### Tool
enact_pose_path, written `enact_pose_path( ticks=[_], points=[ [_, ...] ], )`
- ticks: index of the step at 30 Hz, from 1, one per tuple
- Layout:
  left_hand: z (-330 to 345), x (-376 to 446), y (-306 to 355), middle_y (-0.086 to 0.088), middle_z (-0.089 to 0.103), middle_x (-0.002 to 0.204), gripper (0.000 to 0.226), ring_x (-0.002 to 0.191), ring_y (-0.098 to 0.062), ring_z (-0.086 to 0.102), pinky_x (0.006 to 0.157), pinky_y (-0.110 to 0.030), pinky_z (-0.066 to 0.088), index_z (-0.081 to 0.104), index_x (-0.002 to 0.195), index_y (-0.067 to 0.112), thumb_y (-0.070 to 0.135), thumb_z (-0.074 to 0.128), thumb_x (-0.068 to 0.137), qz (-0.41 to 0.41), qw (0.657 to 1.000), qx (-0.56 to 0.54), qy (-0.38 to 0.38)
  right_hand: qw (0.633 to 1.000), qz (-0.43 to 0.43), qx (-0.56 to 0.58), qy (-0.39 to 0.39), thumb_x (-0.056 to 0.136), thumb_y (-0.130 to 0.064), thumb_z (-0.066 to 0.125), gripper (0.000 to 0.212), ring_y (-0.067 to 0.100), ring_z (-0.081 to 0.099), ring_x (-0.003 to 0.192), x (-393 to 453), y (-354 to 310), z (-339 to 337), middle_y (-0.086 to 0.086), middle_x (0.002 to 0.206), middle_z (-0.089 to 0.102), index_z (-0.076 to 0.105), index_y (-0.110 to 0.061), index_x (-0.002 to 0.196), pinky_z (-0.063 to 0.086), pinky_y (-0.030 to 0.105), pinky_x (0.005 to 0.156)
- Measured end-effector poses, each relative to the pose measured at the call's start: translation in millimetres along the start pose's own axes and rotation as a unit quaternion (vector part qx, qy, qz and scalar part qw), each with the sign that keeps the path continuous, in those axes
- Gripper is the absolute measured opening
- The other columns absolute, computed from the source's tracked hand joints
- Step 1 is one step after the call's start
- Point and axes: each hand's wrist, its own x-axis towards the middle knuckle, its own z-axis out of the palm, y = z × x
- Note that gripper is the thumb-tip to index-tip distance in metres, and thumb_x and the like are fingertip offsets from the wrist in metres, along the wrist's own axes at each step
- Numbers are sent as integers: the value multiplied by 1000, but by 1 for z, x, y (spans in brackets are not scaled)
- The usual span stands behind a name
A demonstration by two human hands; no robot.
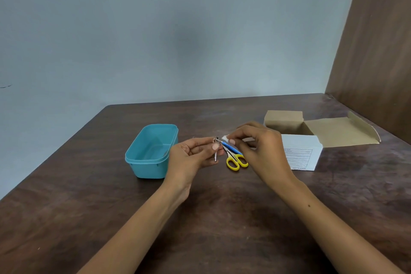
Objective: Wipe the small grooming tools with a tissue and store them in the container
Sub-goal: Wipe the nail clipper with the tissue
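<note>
My left hand (191, 155) holds a small silver nail clipper (216, 148) upright above the table, pinched between thumb and fingers. My right hand (262, 149) pinches a small white tissue piece (225, 138) and presses it against the clipper's top end. Under my hands, on the table, lie small scissors with yellow handles (236, 161) and a blue-handled tool (231, 148) beside them. A teal plastic container (142, 162) stands open to the left of my hands, with nothing visible inside it.
A white cardboard box (302, 153) with its brown flaps open sits right of my hands. The dark wooden table (222, 218) meets a pale wall at the back and a brown panel (373, 51) on the right.
</note>
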Motion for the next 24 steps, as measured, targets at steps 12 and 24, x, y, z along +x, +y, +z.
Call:
enact_pose_path(
  ticks=[12,24],
  points=[
    [-3,-1,1,-13,75,87,27,82,-19,73,61,-19,57,69,100,-1,-4,72,73,5,998,47,-30,1000,-24,-5,-7,77,0,72,18,4,60,74,-6,0,7,-8,82,62,76,-16,85,52,18,65],
    [-5,-1,6,-15,75,91,25,82,-19,73,66,-21,58,70,100,-2,-4,69,75,-36,997,19,-67,992,97,85,-18,80,-5,71,11,6,66,78,-4,-3,3,-5,82,71,73,-17,81,55,20,67]
  ],
)
